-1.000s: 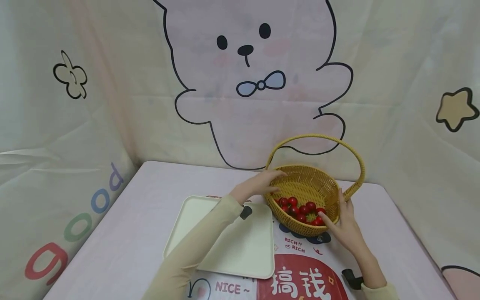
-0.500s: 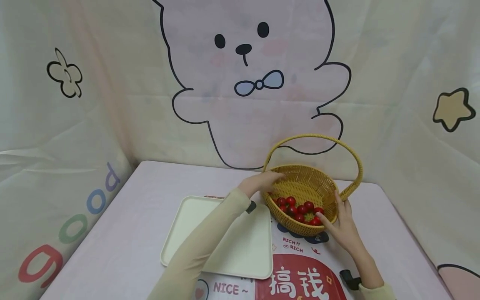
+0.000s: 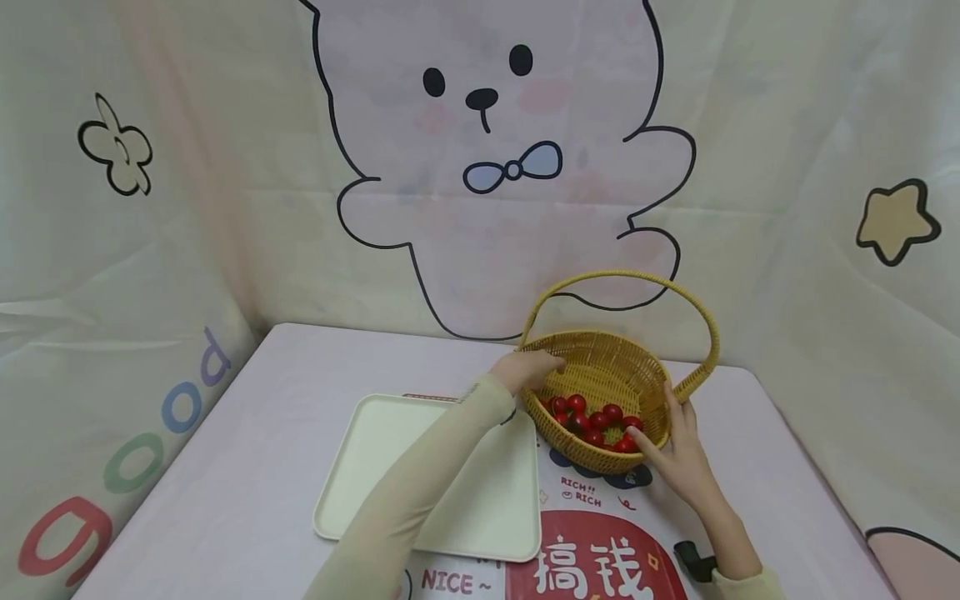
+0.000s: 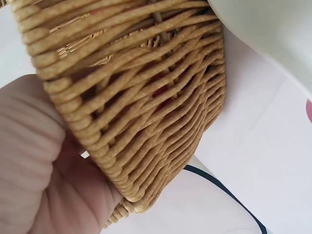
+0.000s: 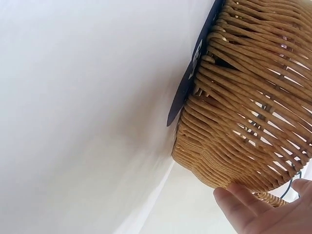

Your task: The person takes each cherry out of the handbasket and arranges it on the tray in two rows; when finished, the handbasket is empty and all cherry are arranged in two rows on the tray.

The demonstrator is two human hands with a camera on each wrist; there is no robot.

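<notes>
A yellow woven basket [image 3: 607, 367] with a tall arched handle holds several small red fruits [image 3: 577, 422] gathered at its front. My left hand [image 3: 528, 369] reaches over the left rim, its fingertips inside. In the left wrist view, the same hand [image 4: 39, 161] curls round the rim of the basket [image 4: 141, 107]. On the basket's right side, my right hand [image 3: 686, 454] has its thumb at the front rim and its fingers spread against the outer wall. The right wrist view shows straight fingers of that hand [image 5: 268, 209] touching the weave of the basket [image 5: 243, 107].
A cream rectangular tray [image 3: 450, 500] lies left of the basket, partly under my left forearm. A printed sheet with a red patch [image 3: 592, 550] lies at the front of the table. Behind the table hangs a patterned cloth [image 3: 510, 250].
My left hand has moved further over the left rim, and its fingers have closed on it. My right hand keeps its place on the basket. The head view has shifted slightly.
</notes>
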